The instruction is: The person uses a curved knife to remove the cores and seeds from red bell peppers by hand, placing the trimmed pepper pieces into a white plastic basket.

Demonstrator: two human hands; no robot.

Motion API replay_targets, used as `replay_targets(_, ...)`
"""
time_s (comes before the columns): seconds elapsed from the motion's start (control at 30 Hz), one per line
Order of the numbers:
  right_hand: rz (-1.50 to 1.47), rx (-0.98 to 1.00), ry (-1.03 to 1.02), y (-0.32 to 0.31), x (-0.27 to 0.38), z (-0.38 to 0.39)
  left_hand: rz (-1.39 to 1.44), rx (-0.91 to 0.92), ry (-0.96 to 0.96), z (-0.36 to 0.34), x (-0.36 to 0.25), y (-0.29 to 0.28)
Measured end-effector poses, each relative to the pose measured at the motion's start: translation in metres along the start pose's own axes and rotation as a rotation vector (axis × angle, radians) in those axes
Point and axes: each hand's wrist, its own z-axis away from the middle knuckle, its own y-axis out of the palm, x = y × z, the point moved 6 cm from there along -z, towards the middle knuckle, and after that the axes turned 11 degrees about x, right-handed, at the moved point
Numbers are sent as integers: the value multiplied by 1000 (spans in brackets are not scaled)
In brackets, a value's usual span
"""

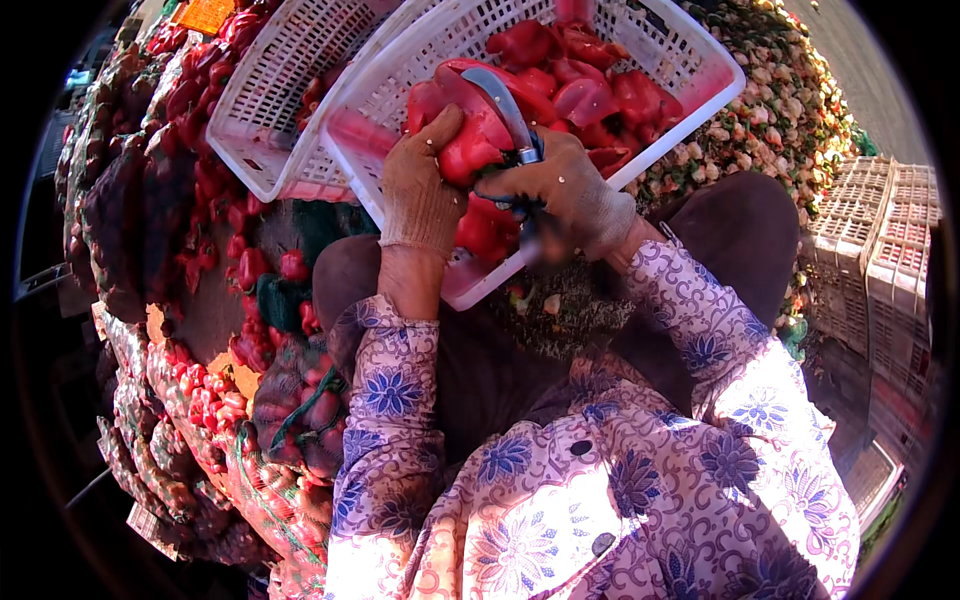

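Note:
My left hand (420, 195), in a tan work glove, grips a red bell pepper (474, 150) over the near side of a white plastic crate (672, 122). In my right hand (572, 192), also gloved, is a curved knife (500, 103); its silver blade reaches up across the pepper and the fingers wrap round the dark handle. Whether the edge is cutting into the flesh I cannot tell. Cut red peppers (590, 95) fill much of the crate beyond both hands, and more red pieces lie under my wrists.
A second white crate (250, 110) stands against the first on the left. Cut-off pepper cores (770, 100) are heaped at the right, near stacked pale crates (850, 215). Loose red peppers (250, 268) and full mesh sacks (305, 400) crowd the ground on my left.

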Motion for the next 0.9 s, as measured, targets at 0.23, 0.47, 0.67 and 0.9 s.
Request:
replay_targets(0.23,547,144,-543,-11,16,41,200,82,-180,-13,20,-5)
replay_targets(0.47,527,-86,-562,-53,26,98,264,68,-232,-16,25,-9)
replay_targets(0.67,-728,-297,-599,-183,-8,125,480,67,-286,-8,11,49)
replay_targets(0.9,-220,-244,-241,-100,-9,81,-28,116,5,55,-79,48)
